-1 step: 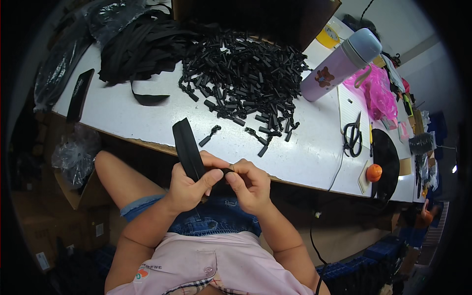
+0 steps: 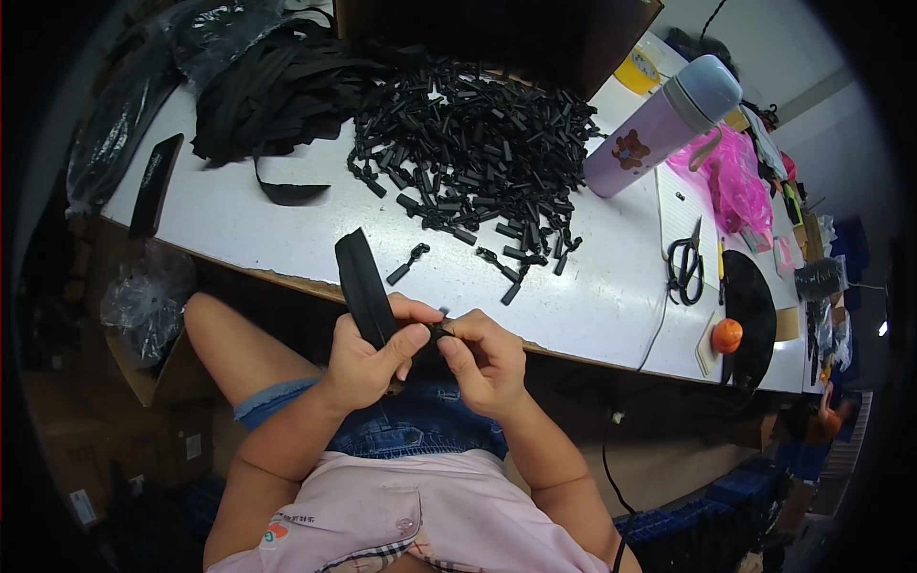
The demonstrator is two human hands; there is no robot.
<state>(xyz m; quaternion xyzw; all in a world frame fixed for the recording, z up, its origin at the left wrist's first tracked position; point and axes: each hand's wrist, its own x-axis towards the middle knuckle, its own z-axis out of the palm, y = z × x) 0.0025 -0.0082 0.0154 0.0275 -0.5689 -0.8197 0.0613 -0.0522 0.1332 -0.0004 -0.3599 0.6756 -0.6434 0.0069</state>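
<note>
My left hand (image 2: 367, 358) is closed around a folded black zipper strip (image 2: 363, 282), which stands up above the fist over the table's front edge. My right hand (image 2: 485, 361) pinches a small dark piece (image 2: 440, 330) that looks like a zipper slider, meeting the left fingertips. Fingers hide most of this piece and the strip's end. Beyond my hands, a heap of black zipper sliders with long pulls (image 2: 478, 143) covers the middle of the white table (image 2: 306, 234). One loose slider (image 2: 409, 265) lies apart, nearest my hands.
A pile of black zipper tape (image 2: 277, 91) and a dark flat phone-like object (image 2: 156, 181) lie at the left. Rightward stand a lilac bottle (image 2: 659, 129), black scissors (image 2: 685, 267) and an orange round object (image 2: 726, 335). A dark box (image 2: 506, 33) rises behind the heap.
My fingertips have shifted slightly at the pinch, and a little more of the small dark piece shows between them. The zipper strip stays in my left hand.
</note>
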